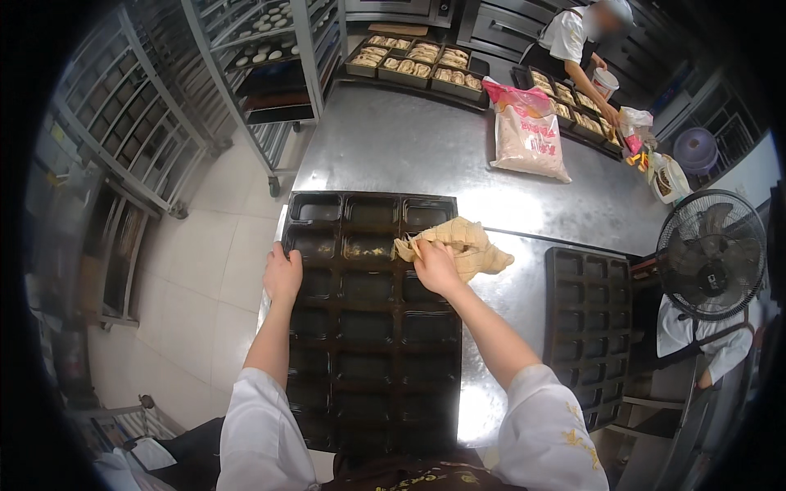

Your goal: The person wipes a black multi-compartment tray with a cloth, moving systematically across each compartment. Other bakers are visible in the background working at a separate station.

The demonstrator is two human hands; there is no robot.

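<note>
A large dark baking pan [366,330] with rows of rectangular cups lies on the steel table before me. My left hand [282,274] is closed on the pan's left rim, near its far end. In my right hand [436,266] is a bunched, yellowish cloth [473,248], held over the pan's right side. Part of the cloth hangs past the rim onto the tabletop. Pale yellow crumbs or residue show in cups between my hands.
Across the steel table [393,135] stand dough-filled tins [413,65] and a pink-and-white bag [526,135]. A co-worker [573,45] bends over more tins. To the right are a second cup pan [585,327], a fan [711,254] and another person [708,344]. Wheeled racks [270,90] stand left.
</note>
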